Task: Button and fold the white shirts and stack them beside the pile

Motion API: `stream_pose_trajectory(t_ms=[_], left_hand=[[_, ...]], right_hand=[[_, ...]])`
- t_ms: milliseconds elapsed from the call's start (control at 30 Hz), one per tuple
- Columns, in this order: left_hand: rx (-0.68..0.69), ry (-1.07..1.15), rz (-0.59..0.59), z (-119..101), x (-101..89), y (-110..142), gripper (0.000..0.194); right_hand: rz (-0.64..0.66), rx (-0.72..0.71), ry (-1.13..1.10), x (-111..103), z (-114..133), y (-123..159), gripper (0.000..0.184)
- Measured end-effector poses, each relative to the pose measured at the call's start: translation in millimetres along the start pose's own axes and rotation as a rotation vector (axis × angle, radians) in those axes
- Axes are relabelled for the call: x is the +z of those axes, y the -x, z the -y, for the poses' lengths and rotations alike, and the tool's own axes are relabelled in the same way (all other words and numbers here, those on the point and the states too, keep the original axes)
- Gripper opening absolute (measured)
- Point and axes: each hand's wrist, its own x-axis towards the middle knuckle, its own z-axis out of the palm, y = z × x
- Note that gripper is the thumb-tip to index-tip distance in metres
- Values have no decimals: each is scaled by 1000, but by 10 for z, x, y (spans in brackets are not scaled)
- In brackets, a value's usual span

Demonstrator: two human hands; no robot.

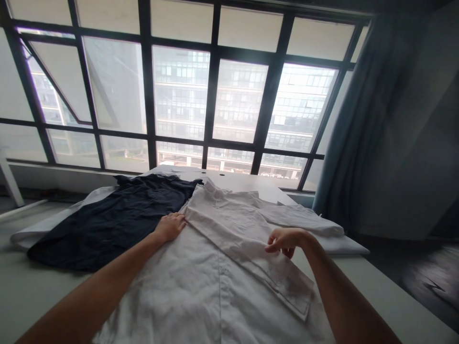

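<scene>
Two garments lay on the table (390, 301) | left hand (170, 227) open, flat on the white button-up shirt (218, 291), seemingly pinning it in place | right hand (285, 241) curled at its fold (247, 258), grip unclear | navy garment (107, 224) just beside it

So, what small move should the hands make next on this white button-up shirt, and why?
Probably smooth the folded-over white fabric band flat with your right hand: its fingers are at that rumpled edge, while your left hand rests flat on the shirt.

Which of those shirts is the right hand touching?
The white shirt, its folded layer under the right hand; the dark navy shirt lies beyond the left hand.
</scene>
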Motion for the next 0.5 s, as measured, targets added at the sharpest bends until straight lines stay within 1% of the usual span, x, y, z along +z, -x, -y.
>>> stream_pose_trajectory(t_ms=[67, 167, 233, 300, 367, 500], left_hand=[[-34, -17, -35, 3, -5, -8, 39], [-127, -25, -55, 9, -40, -57, 41], [-190, -11, -14, -1, -93, -122, 40], [-248, -7, 54, -36, -163, -207, 40], [-280, -29, 107, -94, -228, -296, 40], [-242, -60, 128, -209, -291, -427, 30]], right_hand=[[-23, 11, 53, 50, 53, -67, 60], [-110, -20, 182, 115, 155, -105, 55], [-143, -50, 223, 154, 209, -119, 48], [-161, -74, 200, 187, 238, -134, 39], [-175, -86, 153, 210, 244, -147, 35], [-199, -100, 105, 208, 202, -157, 37]])
